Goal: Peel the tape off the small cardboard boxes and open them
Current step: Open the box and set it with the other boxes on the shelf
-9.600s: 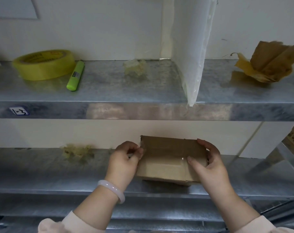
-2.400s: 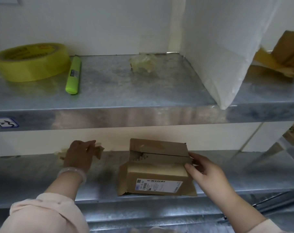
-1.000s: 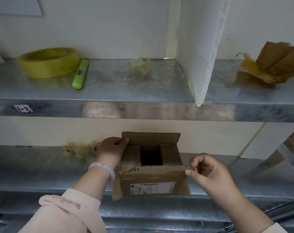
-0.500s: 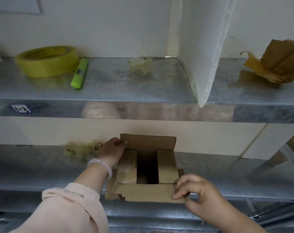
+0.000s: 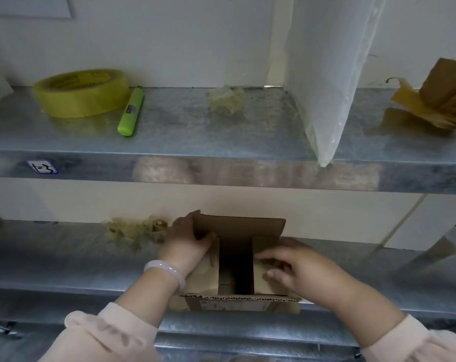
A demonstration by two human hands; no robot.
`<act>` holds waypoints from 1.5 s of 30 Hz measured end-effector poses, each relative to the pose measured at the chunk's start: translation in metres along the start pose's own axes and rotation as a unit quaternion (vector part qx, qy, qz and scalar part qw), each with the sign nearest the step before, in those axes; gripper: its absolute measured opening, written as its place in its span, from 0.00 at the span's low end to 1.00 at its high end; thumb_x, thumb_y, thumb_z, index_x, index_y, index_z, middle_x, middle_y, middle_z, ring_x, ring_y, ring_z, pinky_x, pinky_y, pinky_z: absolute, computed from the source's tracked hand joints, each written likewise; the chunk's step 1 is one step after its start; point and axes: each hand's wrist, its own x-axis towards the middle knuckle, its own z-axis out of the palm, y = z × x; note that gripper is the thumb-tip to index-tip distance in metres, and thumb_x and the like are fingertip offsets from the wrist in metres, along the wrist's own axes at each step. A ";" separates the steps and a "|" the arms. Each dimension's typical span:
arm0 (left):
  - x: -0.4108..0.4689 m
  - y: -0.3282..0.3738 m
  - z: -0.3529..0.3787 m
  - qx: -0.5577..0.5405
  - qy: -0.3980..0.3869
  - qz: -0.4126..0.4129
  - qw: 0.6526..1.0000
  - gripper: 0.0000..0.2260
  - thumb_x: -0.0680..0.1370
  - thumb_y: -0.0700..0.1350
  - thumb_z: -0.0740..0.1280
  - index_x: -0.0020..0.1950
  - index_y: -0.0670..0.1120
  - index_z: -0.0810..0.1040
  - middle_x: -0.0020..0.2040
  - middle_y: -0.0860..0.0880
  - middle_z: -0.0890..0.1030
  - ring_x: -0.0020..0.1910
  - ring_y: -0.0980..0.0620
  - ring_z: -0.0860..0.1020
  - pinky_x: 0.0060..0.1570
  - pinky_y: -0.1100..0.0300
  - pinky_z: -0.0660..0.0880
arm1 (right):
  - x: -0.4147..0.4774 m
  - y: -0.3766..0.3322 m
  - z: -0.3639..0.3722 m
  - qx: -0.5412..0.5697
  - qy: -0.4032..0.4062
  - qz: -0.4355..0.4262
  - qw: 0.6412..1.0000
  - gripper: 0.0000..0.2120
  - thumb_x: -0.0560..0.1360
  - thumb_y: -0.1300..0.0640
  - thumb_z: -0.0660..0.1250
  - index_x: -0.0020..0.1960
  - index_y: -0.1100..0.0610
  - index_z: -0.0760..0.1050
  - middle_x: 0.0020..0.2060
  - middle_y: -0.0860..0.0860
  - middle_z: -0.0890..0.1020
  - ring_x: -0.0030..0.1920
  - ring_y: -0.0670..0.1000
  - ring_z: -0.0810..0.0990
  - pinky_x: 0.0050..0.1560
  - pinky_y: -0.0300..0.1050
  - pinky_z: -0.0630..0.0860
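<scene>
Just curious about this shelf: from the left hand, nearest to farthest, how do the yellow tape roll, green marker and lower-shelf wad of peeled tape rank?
From the left hand, gripping the cardboard box:
1. Wad of peeled tape, lower shelf, just left.
2. Green marker, upper shelf, up-left.
3. Yellow tape roll, upper shelf, farther left.

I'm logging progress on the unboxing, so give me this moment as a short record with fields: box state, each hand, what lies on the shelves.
Box: small brown cardboard box on the lower metal shelf; outer flaps open, inner flaps parted over a dark gap
Left hand: grips the rear flap's left corner
Right hand: rests on the right inner flap; grip blurred
Peeled tape: crumpled yellowish tape wad lies left of the box
Upper metal shelf: yellow tape roll, green highlighter pen
</scene>
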 end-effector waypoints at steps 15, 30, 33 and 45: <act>-0.008 0.003 -0.029 -0.221 -0.115 -0.112 0.962 0.25 0.74 0.56 0.63 0.70 0.66 0.63 0.65 0.54 0.73 0.61 0.50 0.74 0.49 0.58 0.74 | 0.004 -0.009 0.008 -0.031 0.102 0.058 0.993 0.10 0.69 0.44 0.63 0.48 0.45 0.69 0.49 0.43 0.65 0.44 0.46 0.71 0.41 0.41 0.70; -0.025 -0.034 -0.031 -0.352 -0.097 -0.186 0.912 0.13 0.78 0.36 0.56 0.55 0.43 0.78 0.40 0.41 0.81 0.40 0.45 0.78 0.39 0.56 0.73 | -0.031 0.022 -0.008 0.385 0.209 0.247 0.864 0.27 0.73 0.65 0.63 0.66 0.42 0.66 0.49 0.48 0.83 0.52 0.50 0.81 0.48 0.46 0.76; -0.026 -0.027 -0.040 -0.446 -0.128 -0.129 0.876 0.14 0.74 0.34 0.61 0.57 0.44 0.77 0.44 0.43 0.83 0.42 0.48 0.81 0.41 0.53 0.77 | -0.043 0.019 -0.023 0.409 0.185 0.200 0.871 0.27 0.65 0.63 0.63 0.60 0.42 0.72 0.49 0.45 0.84 0.51 0.44 0.82 0.48 0.43 0.76; -0.029 -0.012 -0.016 -0.069 -0.206 -0.012 0.976 0.15 0.79 0.56 0.63 0.66 0.59 0.72 0.63 0.51 0.76 0.56 0.54 0.76 0.57 0.61 0.73 | -0.055 0.046 0.022 0.238 0.035 0.148 0.959 0.15 0.72 0.58 0.72 0.49 0.37 0.78 0.57 0.39 0.77 0.59 0.33 0.73 0.63 0.44 0.72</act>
